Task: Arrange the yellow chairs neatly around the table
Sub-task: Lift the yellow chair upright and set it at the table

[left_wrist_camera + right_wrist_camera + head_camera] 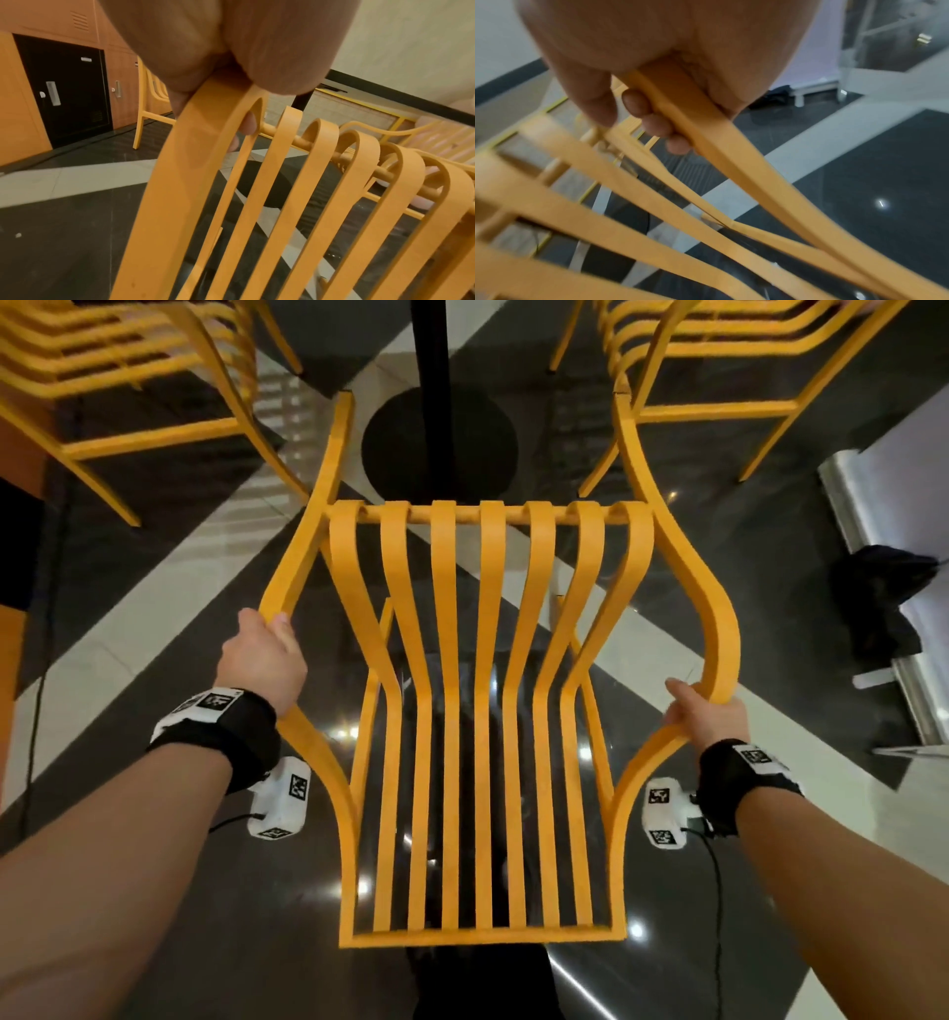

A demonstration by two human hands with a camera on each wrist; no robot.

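A yellow slatted chair [488,721] fills the middle of the head view, seen from above. My left hand [262,654] grips its left armrest, and my right hand [703,711] grips its right armrest. In the left wrist view my fingers [246,123] curl round the yellow armrest band [180,182]. The right wrist view shows my fingers [654,123] wrapped round the other armrest [706,130]. The table's black post [430,346] and round base [436,439] stand just beyond the chair's front. Two more yellow chairs, one far left [118,372] and one far right [729,356], stand beside the base.
The floor is glossy dark tile with a pale diagonal stripe [154,608]. A black bag [883,603] lies at the right by a white bench [873,516]. An orange wall with a black door [69,89] stands to the left. A black cable [38,711] runs along the left floor.
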